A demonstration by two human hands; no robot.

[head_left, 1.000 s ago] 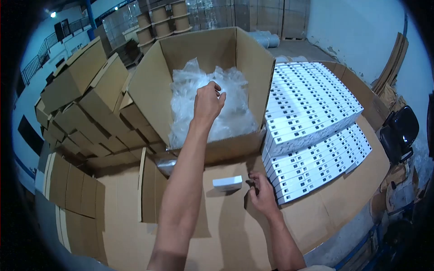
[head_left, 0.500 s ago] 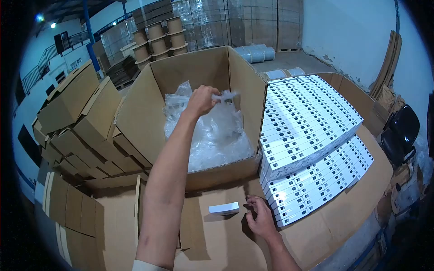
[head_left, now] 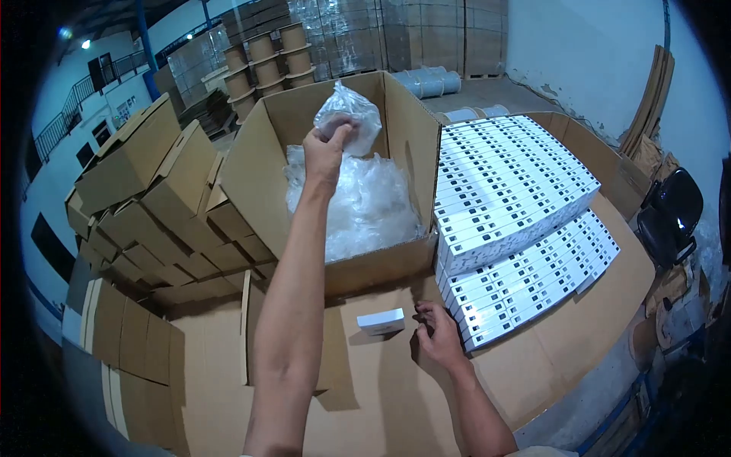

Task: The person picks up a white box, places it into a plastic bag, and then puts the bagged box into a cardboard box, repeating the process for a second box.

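Bag (head_left: pixel 349 114), clear crinkled plastic, is up in the air in my left grip (head_left: pixel 326 152), above the open carton (head_left: pixel 259 167) and level with its top edge. The fingers are closed tight on the bag's lower part, thumb to one side, and the rest of the bag bulges out above and to the right of my fist. My arm is stretched out long over the carton's near wall. Below the bag, the carton holds a heap of more clear plastic (head_left: pixel 365 206), which fills the bottom and rises against the right wall.

My right grip (head_left: pixel 438 343) lies low on the cardboard worktop (head_left: pixel 365 404), fingers loosely curled and spread, holding nothing. Its fingertips are just beside a small white box (head_left: pixel 381 321) that lies flat on the worktop by itself, in front of the carton; I see a narrow gap between them.

To the right of the carton, stacks (head_left: pixel 510 183) of white boxes stand in tight rows, two tiers, touching the carton's right wall. Left of the carton, folded brown cartons (head_left: pixel 145 190) are piled aslant
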